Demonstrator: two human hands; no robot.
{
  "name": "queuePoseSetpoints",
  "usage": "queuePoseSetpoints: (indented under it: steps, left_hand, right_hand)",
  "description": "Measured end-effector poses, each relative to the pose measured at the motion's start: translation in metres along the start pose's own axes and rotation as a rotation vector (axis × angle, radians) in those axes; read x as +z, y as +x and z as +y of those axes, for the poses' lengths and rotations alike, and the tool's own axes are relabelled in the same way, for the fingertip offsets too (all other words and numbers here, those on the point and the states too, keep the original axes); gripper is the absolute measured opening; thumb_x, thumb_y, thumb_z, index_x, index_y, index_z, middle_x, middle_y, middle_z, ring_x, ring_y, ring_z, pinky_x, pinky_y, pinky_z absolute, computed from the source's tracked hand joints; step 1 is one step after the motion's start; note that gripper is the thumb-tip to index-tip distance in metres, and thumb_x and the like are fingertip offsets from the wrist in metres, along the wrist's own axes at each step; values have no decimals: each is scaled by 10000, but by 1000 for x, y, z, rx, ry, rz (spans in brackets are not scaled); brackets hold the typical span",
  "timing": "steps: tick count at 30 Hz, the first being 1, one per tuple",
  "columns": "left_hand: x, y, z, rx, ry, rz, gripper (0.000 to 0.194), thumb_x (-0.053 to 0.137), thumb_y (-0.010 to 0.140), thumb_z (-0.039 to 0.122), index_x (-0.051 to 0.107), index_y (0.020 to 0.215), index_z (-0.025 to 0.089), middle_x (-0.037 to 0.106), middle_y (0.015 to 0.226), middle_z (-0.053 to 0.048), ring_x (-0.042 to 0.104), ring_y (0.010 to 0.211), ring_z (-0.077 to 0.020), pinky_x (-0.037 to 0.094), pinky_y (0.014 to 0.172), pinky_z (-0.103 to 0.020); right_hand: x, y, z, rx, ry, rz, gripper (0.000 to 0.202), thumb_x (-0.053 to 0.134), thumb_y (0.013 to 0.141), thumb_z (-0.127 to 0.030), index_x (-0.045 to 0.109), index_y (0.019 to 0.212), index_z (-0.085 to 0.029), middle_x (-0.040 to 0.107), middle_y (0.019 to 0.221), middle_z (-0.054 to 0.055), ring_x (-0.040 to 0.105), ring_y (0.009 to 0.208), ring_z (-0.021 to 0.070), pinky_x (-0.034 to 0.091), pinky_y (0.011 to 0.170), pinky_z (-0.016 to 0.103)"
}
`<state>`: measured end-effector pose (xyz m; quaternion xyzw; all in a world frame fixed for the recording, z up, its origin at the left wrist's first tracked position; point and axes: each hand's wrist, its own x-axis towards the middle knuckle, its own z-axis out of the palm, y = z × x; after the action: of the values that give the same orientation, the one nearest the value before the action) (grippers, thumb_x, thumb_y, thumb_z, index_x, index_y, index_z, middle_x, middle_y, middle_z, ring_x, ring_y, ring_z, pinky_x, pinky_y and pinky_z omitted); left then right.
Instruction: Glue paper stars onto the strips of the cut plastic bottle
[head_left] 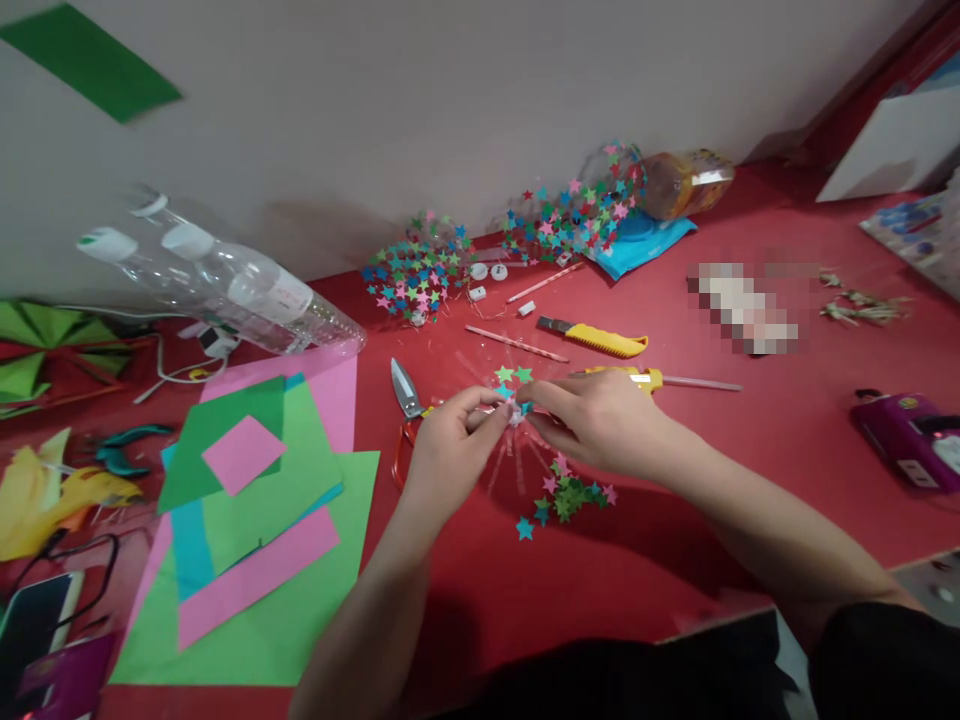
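My left hand (459, 440) pinched the splayed clear plastic piece (515, 415), which sat between both hands; my right hand (604, 418) bent over its right side, grip unclear. Star cutouts (574, 498) lay nearer me.

Dim light leaves a soft shadow beneath the bare right forearm (750, 505) on the red table (517, 610); clear plastic bottles (270, 295), far left, seem smeared; a square-edged patch (742, 310) at right is pixelated.

No readable text — the bottle label (291, 299) is blurred
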<state>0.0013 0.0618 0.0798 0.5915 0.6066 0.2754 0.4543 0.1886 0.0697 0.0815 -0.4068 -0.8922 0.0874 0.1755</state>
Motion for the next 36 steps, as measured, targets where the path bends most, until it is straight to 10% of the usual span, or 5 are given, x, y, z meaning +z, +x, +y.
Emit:
queuePoseSetpoints:
  steps: [15,36]
  left_hand:
    - [2,4,-4,-128,-258,-178,257,589,824,376,678,926,158,332,455,93,263,393,-58,170,402,-204]
    - [-9,-10,-1,103,168,79,229,563,862,402,656,902,197,526,522,54,461,486,-102,343,492,-213]
  right_hand:
    - [9,2,-4,-11,-45,-33,248,385,969,-281,581,1019,-137,679,763,47,508,555,122,159,523,298]
    - [5,-1,0,-17,-108,-26,188,452,935,-311,551,996,-163,672,778,34,528,591,131,169,536,311]
